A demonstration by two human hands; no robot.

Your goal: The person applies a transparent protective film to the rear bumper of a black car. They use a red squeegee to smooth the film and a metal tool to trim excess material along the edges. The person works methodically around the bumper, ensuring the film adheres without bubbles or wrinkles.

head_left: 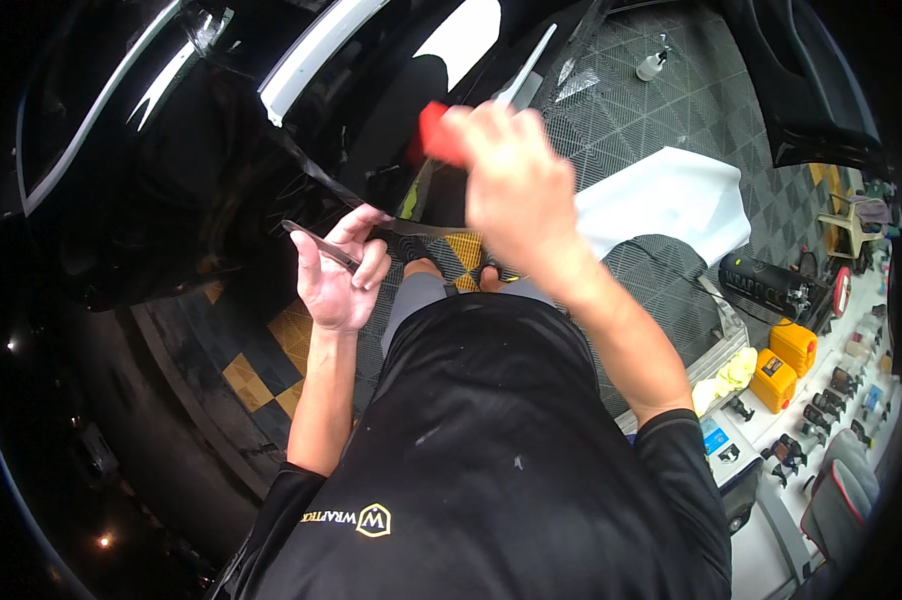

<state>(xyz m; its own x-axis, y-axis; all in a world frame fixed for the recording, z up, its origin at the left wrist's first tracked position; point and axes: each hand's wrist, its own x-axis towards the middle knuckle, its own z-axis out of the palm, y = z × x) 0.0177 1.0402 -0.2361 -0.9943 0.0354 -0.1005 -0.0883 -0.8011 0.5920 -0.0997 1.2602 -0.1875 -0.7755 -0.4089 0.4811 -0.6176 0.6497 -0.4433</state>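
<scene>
My left hand (341, 270) is beside the lower edge of a glossy black car panel (361, 130). A slim, dark knife-like tool (323, 247) lies across its palm, held under curled fingers, while the index finger reaches up to the panel's edge. Over the panel, my right hand (516, 180) is closed around a red squeegee (443, 135). Motion smears both that hand and the squeegee, so whether the squeegee touches the panel I cannot tell. A dark strip (426, 228) runs along the panel's lower edge between my hands.
White sheeting (671, 200) lies on the grey tiled floor (601, 125) at right. Farther off stands a spray bottle (651, 66). Yellow canisters (773, 380), a black cylinder (766, 290) and several bottles (821, 410) line the right side. An open dark car door (811, 90) hangs at upper right.
</scene>
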